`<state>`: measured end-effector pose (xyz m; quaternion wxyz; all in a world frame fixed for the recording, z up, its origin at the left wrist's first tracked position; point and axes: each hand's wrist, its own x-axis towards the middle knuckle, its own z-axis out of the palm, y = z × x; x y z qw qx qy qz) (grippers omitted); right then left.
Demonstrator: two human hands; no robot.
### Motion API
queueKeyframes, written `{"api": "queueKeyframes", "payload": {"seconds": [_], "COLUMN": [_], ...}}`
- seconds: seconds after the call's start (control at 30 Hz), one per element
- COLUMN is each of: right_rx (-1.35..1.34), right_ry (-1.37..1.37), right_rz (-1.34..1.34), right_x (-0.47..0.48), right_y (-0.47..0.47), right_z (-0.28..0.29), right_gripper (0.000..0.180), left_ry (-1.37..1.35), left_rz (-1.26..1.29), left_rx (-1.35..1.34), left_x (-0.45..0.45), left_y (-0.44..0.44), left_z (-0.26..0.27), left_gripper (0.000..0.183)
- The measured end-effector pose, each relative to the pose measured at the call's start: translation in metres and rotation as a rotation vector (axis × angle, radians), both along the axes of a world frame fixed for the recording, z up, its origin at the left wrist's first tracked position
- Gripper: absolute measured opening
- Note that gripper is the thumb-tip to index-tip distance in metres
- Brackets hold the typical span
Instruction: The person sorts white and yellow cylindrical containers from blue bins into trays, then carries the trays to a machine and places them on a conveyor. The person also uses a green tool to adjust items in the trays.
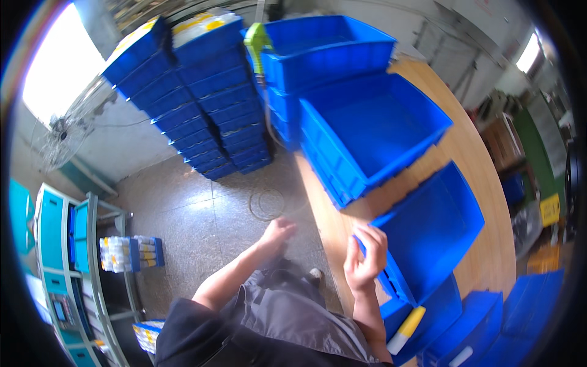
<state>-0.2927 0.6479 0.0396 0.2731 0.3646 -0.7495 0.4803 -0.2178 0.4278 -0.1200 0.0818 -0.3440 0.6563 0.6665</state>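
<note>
My right hand (366,260) is at the left corner of a blue plastic bin (424,238), its thumb and fingers closed around the rim there. This bin looks bare inside and sits tilted, its near end over another blue bin (440,307). My left hand (276,233) hangs over the floor, left of the wooden table (316,215). Motion blurs its fingers, and I see nothing clear in it. A white bottle with a yellow cap (407,328) lies by the lower bin, near my right forearm.
A larger blue bin (371,128) stands farther along the table, beside stacked bins (321,59) with a light green tool (257,46). Tall bin stacks (220,91) rise from the floor. A teal-and-grey machine (55,238) and bins of bottles (130,252) are left.
</note>
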Motion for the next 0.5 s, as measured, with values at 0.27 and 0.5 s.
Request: {"api": "queueKeyframes", "payload": {"seconds": [0.27,0.5], "right_rx": [0.032,0.178], "right_ry": [0.386,0.246], "right_rz": [-0.028,-0.474], "right_x": [-0.108,-0.141], "right_y": [-0.255,-0.392], "right_z": [0.087,0.110], "right_gripper": [0.036,0.099], "left_ry": [1.543,1.586], "left_rz": [-0.470,-0.284], "left_rx": [-0.043,-0.332], "left_x": [0.048,0.059], "left_y": [-0.095,-0.308], "left_z": [0.287,0.297], "left_gripper": [0.017,0.028]}}
